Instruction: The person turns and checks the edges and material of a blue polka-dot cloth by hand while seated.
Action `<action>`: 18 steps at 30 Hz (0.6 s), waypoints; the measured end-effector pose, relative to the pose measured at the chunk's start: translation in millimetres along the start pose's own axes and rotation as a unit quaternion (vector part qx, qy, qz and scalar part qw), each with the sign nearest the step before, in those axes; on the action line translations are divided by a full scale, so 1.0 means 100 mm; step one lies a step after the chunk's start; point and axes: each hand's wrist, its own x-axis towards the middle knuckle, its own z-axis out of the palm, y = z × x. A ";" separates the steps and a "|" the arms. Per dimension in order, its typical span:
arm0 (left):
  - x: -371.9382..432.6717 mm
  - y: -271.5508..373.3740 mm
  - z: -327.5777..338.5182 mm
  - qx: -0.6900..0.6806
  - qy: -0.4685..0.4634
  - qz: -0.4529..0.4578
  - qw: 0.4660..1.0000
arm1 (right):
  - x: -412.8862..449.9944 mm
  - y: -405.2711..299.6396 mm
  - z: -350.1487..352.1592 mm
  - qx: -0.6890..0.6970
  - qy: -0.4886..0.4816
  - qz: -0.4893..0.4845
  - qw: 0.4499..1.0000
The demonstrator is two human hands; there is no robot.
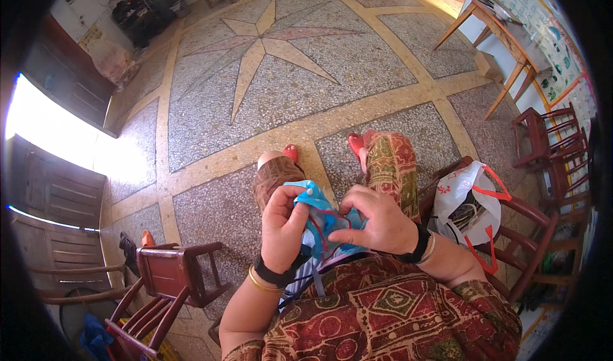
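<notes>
My left hand [283,224] pinches the top edge of a thin light-blue cloth piece [317,217] with dark red edging, held over my lap. A small whitish bead-like spot shows near its thumb and fingertips. From the other side, my right hand [380,222] has its curled fingers in the blue cloth, thumb stretched left across it; the exact grip is partly hidden. Beneath the cloth, a pale blue-grey fabric [300,284] with dark edging and narrow straps lies on my lap, partly covered by my wrists.
At my right, a white plastic bag [462,195] with red handles sits on a wooden chair [529,212]. A low reddish-brown chair [165,270] stands at left. Further off are a wooden table [507,30], stacked small chairs [531,136] and an open doorway [52,126].
</notes>
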 end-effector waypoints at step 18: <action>-0.06 0.12 -0.18 0.082 -0.054 0.011 0.995 | -0.10 0.26 -0.11 0.251 0.042 0.019 0.967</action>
